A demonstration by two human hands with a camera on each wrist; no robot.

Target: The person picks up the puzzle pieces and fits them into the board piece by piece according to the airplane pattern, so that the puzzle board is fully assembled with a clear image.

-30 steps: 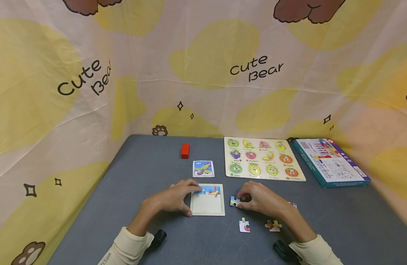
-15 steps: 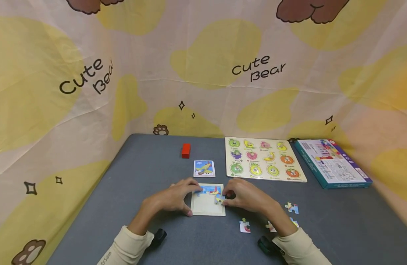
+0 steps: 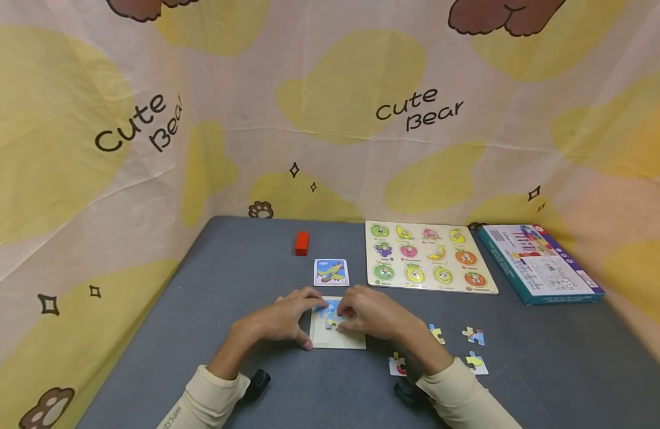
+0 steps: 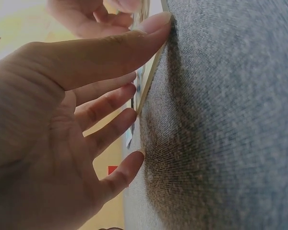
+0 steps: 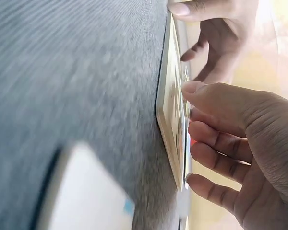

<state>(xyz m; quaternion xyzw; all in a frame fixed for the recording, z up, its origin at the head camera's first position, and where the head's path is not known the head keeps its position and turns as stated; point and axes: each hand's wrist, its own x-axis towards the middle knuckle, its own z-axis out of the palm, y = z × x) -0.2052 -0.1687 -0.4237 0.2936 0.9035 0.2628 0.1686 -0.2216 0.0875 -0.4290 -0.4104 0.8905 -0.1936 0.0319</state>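
A shallow wooden puzzle tray (image 3: 340, 341) lies in front of me, with blue jigsaw pieces along its far side. My left hand (image 3: 287, 319) rests at the tray's left side, thumb at the near corner and index finger over the far-left pieces. In the left wrist view its fingers are spread and fairly straight. My right hand (image 3: 372, 313) pinches a jigsaw piece (image 3: 332, 323) between thumb and fingers, low over the middle of the tray. From the right wrist view, the right thumb (image 5: 192, 87) is close over the tray. The right hand hides part of the far row.
Loose jigsaw pieces lie to the right, including one yellow-and-blue piece (image 3: 476, 363) and one white-and-red piece (image 3: 397, 366). Beyond the tray are an airplane picture card (image 3: 331, 272) and a red block (image 3: 301, 244). A fruit board (image 3: 431, 256) and a flat box (image 3: 539, 262) lie back right.
My right hand has carried the jigsaw piece left from the table to the tray's right side, then on to its middle. The left hand has stayed in place.
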